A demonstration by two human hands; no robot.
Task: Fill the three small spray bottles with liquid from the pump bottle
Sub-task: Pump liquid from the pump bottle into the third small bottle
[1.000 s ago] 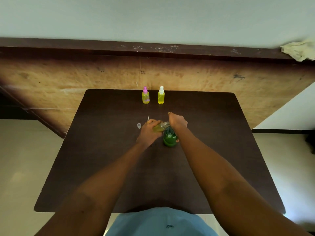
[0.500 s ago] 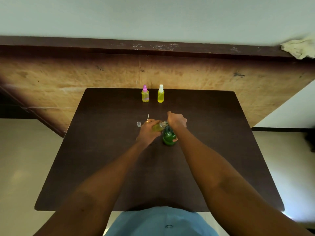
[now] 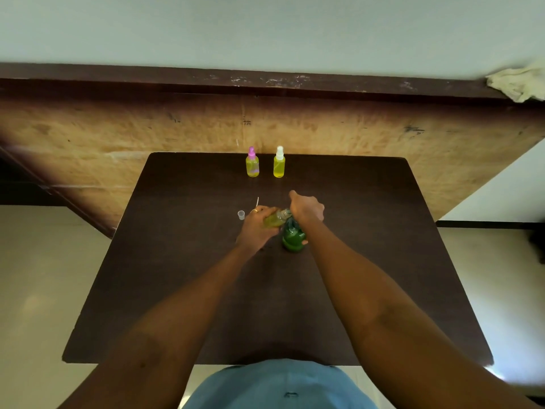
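Observation:
A green pump bottle (image 3: 292,238) stands mid-table. My right hand (image 3: 306,208) is curled over its top, hiding the pump head. My left hand (image 3: 255,228) grips a small open spray bottle (image 3: 275,219) with yellow liquid, tilted with its neck against the pump's spout. Two more small bottles stand upright at the table's far edge, both holding yellow liquid: one with a pink sprayer (image 3: 252,163), one with a white sprayer (image 3: 279,162). A clear cap (image 3: 241,214) and a thin dip tube (image 3: 257,201) lie left of my left hand.
The dark brown table (image 3: 177,276) stands against a plywood panel (image 3: 118,143) topped by a dark ledge. A crumpled cloth (image 3: 519,84) sits on the ledge at far right. Pale floor shows on both sides.
Both hands keep their hold on the small bottle and the pump. The view has shifted slightly; nothing on the table has moved.

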